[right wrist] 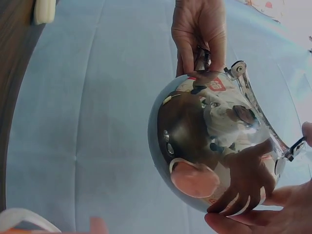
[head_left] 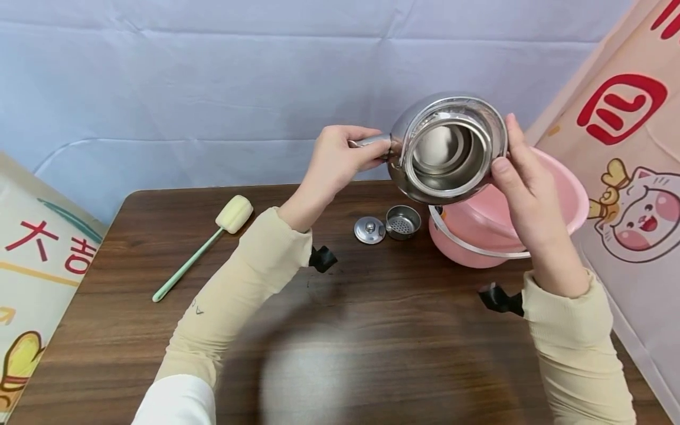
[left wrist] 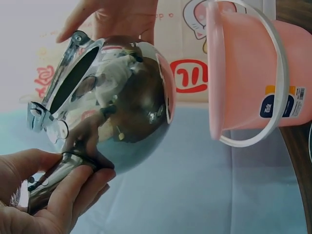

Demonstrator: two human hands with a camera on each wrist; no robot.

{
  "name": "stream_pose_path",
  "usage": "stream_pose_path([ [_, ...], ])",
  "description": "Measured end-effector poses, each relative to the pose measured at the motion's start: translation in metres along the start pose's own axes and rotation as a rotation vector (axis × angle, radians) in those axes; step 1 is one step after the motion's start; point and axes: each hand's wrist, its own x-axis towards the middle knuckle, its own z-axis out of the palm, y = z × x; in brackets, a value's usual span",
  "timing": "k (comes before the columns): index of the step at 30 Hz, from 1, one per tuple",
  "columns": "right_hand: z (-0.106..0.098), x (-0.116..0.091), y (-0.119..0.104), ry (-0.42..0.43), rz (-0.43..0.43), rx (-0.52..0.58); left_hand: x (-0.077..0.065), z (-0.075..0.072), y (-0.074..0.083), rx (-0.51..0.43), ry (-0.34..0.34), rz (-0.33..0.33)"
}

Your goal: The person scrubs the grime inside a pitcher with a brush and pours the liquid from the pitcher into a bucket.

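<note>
A shiny metal teapot (head_left: 406, 127) is held in the air above the back of the table, its lidless mouth tilted towards me and its hoop handle folded down round the rim. My left hand (head_left: 337, 156) pinches the spout, which also shows in the left wrist view between thumb and fingers (left wrist: 73, 195). My right hand (head_left: 533, 186) holds the opposite side, thumb near the rim and fingers against the round body. On the table below lie a small metal lid (head_left: 369, 230) with a knob and a metal strainer (head_left: 404, 223) with holes in its bottom, side by side.
A pink bucket (head_left: 467, 251) with a white handle stands at the back right, partly behind my right hand. At the left lies a sponge brush (head_left: 235, 214) with a green handle. A pale blue cloth (head_left: 239, 88) hangs behind the table (head_left: 398, 354).
</note>
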Motion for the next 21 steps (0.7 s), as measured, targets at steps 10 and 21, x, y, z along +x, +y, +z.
stream_pose_path([
  [10,0.017,0.0,0.001,0.011,0.057,-0.299,-0.011,-0.019,-0.002,0.101,0.023,-0.059],
  [21,0.036,-0.002,0.013,-0.004,0.096,-0.38,-0.032,-0.039,-0.013,0.229,0.039,-0.054],
])
